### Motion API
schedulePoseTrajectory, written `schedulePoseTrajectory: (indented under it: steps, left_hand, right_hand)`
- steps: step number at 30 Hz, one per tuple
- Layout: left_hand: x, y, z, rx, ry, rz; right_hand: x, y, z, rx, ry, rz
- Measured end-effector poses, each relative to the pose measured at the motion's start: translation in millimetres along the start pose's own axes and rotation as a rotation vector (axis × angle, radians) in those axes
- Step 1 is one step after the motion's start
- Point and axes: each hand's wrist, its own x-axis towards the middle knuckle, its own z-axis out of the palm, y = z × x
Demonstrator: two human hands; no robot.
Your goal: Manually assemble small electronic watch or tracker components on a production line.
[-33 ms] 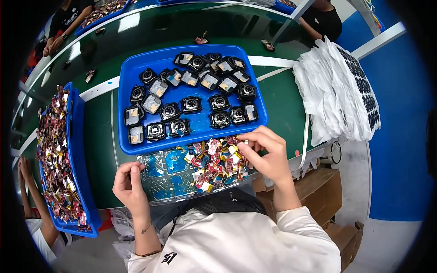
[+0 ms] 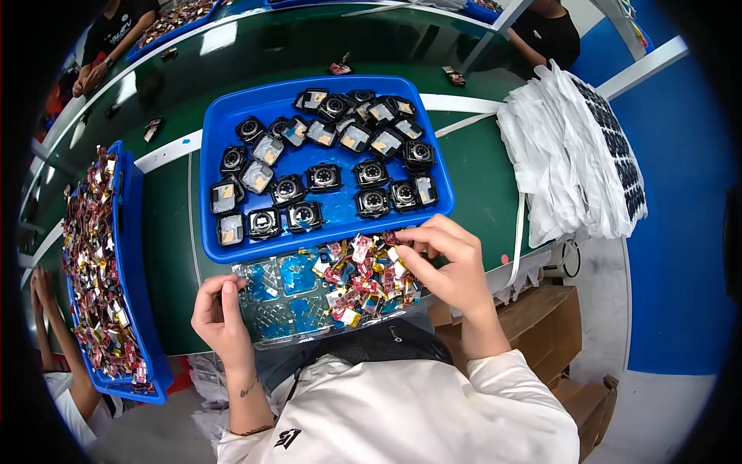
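A clear plastic tray (image 2: 272,315) with moulded pockets and blue film lies at the bench's near edge. Its right side is heaped with small red, yellow and white circuit pieces (image 2: 371,286). At the tray's left rim, my left hand (image 2: 219,311) has its fingers curled and closed on the edge. My right hand (image 2: 448,259) reaches over the heap, thumb and forefinger apart among the top pieces; no piece is plainly held. Just beyond stands a blue tray (image 2: 336,220) of black watch bodies (image 2: 323,178), some with the round back upward, others showing open insides.
To the left stands a long blue bin (image 2: 139,286) full of similar circuit pieces. Stacked white sheets (image 2: 549,162) with black parts rise at the right of the green bench (image 2: 479,166). Cardboard boxes (image 2: 541,332) sit below. Other people's arms show at the far side and left.
My right hand has shifted slightly left over the heap, and its thumb and forefinger have spread. My left hand and the trays stay where they were.
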Motion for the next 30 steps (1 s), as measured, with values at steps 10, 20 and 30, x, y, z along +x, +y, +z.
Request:
schedulePoseTrajectory:
  steps: [10, 20, 30]
  left_hand:
    - [-3, 6, -3, 0.057, -0.087, -0.026]
    - [9, 52, 30, 0.281, -0.329, 0.420]
    - [3, 63, 44, 0.030, -0.846, 0.559]
  right_hand:
    - [5, -24, 32, -0.203, -0.005, -0.076]
    - [7, -28, 29, 0.571, 0.075, 0.075]
    - [-23, -40, 14, 1.068, -0.513, 0.354]
